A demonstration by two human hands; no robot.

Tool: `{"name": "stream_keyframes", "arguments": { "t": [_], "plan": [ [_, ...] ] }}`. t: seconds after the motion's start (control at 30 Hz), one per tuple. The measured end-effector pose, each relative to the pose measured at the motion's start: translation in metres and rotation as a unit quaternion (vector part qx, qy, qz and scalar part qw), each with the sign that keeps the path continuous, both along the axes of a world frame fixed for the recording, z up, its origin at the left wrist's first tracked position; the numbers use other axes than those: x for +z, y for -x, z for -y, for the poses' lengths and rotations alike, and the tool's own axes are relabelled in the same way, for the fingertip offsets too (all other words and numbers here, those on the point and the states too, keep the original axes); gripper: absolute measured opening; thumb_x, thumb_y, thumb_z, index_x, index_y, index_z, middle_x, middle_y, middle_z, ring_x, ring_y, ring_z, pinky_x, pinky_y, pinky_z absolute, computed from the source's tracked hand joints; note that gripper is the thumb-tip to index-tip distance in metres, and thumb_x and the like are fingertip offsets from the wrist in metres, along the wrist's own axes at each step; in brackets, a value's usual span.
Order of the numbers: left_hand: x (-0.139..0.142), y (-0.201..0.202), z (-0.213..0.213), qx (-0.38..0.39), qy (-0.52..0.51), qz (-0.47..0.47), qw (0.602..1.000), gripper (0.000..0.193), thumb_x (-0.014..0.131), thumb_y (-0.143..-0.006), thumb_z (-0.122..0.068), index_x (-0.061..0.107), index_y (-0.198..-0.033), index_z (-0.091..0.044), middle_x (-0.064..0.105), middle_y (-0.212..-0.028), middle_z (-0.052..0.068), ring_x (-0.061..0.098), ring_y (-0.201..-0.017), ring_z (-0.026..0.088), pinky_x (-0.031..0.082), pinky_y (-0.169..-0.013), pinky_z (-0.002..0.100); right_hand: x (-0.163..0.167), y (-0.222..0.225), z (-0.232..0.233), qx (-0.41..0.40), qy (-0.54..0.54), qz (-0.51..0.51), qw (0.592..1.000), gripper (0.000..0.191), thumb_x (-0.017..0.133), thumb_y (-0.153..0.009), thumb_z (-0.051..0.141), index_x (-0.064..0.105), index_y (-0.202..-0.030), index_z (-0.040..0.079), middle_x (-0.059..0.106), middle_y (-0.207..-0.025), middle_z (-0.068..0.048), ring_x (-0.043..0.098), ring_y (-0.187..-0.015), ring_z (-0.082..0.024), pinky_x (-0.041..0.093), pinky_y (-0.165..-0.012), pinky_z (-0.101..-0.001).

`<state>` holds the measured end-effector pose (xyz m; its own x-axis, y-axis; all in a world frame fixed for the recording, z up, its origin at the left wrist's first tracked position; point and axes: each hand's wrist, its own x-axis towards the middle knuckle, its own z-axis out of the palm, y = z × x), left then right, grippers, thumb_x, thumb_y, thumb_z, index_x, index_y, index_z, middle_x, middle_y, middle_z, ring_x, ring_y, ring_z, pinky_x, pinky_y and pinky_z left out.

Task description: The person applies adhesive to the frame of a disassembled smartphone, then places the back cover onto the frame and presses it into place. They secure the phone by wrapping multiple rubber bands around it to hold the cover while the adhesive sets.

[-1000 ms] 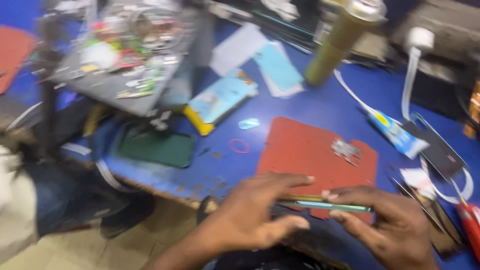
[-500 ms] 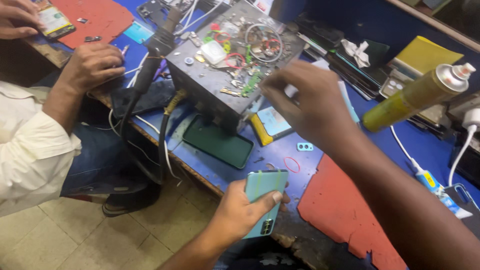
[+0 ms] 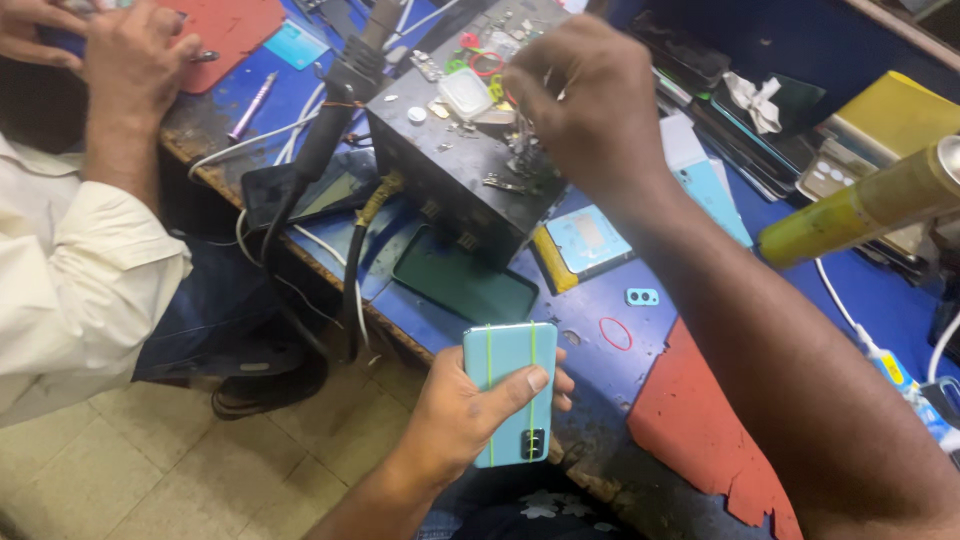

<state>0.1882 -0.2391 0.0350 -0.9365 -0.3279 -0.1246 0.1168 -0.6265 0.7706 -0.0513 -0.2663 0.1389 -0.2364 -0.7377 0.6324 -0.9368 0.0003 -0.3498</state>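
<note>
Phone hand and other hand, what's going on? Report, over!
Left hand grips teal phone, back up. Right hand picks among small parts atop grey box. Co-worker's hands apart, far left.

Right hand (image 3: 590, 100) hides what fingers pinch.

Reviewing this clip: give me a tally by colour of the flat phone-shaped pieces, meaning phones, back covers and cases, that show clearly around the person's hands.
Light teal: 3 (the banded phone in the left hand, a back cover, another back cover)
Dark green: 1 (case)
Black: 1 (screen panel)
Total: 5
The right hand picks among small parts on the grey box.
</note>
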Motion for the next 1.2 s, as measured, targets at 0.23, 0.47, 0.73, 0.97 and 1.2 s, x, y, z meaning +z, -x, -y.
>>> {"name": "stream_keyframes", "arguments": {
  "t": [0.23, 0.47, 0.73, 0.97, 1.2],
  "plan": [
    [0.014, 0.016, -0.009, -0.028, -0.031, -0.068, 0.997, 0.035, 0.065, -0.095, -0.007, 0.064, -0.126, 0.009, 0.070, -0.125, 0.017, 0.075, -0.098, 0.024, 0.062, -0.088, 0.039, 0.023, -0.013, -0.110, -0.066, -0.043, 0.116, 0.990, 0.014, 0.070, -0.110, 0.013, 0.067, -0.108, 0.000, 0.069, -0.093, -0.005, 0.064, -0.081, -0.009, 0.051, -0.071, -0.0247],
    [0.017, 0.048, -0.047, -0.123, -0.089, -0.097, 0.984, 0.045, 0.068, -0.088, -0.011, 0.061, -0.130, 0.002, 0.063, -0.140, 0.002, 0.072, -0.103, 0.017, 0.063, -0.082, 0.036, -0.042, -0.047, -0.239, -0.093, -0.087, 0.469, 0.874, 0.010, 0.063, -0.098, 0.013, 0.066, -0.099, 0.003, 0.067, -0.088, -0.001, 0.061, -0.080, -0.007, 0.052, -0.071, -0.0219],
    [0.007, 0.085, -0.122, -0.238, 0.069, 0.022, 0.969, 0.034, 0.071, -0.093, -0.018, 0.071, -0.122, -0.001, 0.077, -0.097, 0.006, 0.072, -0.087, 0.014, 0.060, -0.078, 0.033, -0.058, -0.044, -0.370, 0.141, 0.109, 0.697, 0.695, 0.012, 0.056, -0.109, 0.004, 0.065, -0.104, -0.002, 0.067, -0.091, -0.014, 0.062, -0.074, -0.020, 0.051, -0.062, -0.0302],
    [0.043, 0.100, -0.167, -0.307, 0.527, -0.019, 0.793, 0.024, 0.070, -0.087, -0.016, 0.073, -0.109, -0.008, 0.072, -0.085, 0.018, 0.070, -0.085, 0.034, 0.052, -0.069, 0.043, -0.018, -0.039, -0.407, -0.030, -0.241, 0.245, 0.939, 0.066, 0.090, -0.072, 0.035, 0.067, -0.128, 0.008, 0.073, -0.116, -0.010, 0.060, -0.050, -0.009, 0.050, -0.048, -0.0234],
    [0.052, 0.111, -0.153, -0.273, 0.383, -0.020, 0.882, 0.023, 0.071, -0.092, -0.021, 0.074, -0.106, -0.003, 0.076, -0.086, 0.013, 0.073, -0.075, 0.023, 0.058, -0.071, 0.036, -0.075, 0.000, -0.479, -0.238, -0.299, 0.354, 0.854, 0.041, 0.087, -0.075, 0.033, 0.060, -0.066, 0.004, 0.051, -0.057, -0.008, 0.045, -0.053, -0.019, 0.039, -0.047, -0.0378]
  ]
}}
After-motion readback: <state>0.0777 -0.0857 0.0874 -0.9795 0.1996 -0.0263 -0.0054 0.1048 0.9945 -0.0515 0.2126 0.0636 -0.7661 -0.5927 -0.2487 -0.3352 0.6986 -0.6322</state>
